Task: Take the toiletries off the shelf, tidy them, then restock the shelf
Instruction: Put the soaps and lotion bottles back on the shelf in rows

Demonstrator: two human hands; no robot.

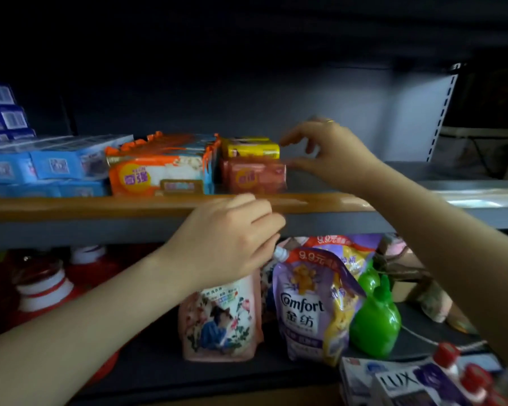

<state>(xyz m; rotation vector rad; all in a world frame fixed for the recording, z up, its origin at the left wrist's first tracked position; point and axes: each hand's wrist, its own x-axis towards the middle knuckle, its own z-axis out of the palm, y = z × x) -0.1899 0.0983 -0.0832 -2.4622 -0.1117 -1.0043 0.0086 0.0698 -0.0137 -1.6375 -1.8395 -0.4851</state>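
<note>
On the upper shelf [320, 205] a yellow soap pack [248, 147] lies on a pink soap pack [254, 175]. My right hand [332, 150] is at their right end, thumb against the pink pack, index finger by the yellow one's corner, fingers spread. Left of them stand orange-and-white soap packs [159, 168] and blue packs [56, 165]. My left hand [229, 238] hovers in front of the shelf's brown edge, fingers loosely curled, holding nothing I can see, just above a pink floral refill pouch [222, 317].
The lower shelf holds a purple Comfort pouch [308, 309], green rabbit-shaped bottles [376, 323] and red-and-white bottles [44, 285] at the left. LUX boxes [402, 382] and red-capped bottles [458, 367] sit at the bottom right. The upper shelf's right part is bare metal [467, 186].
</note>
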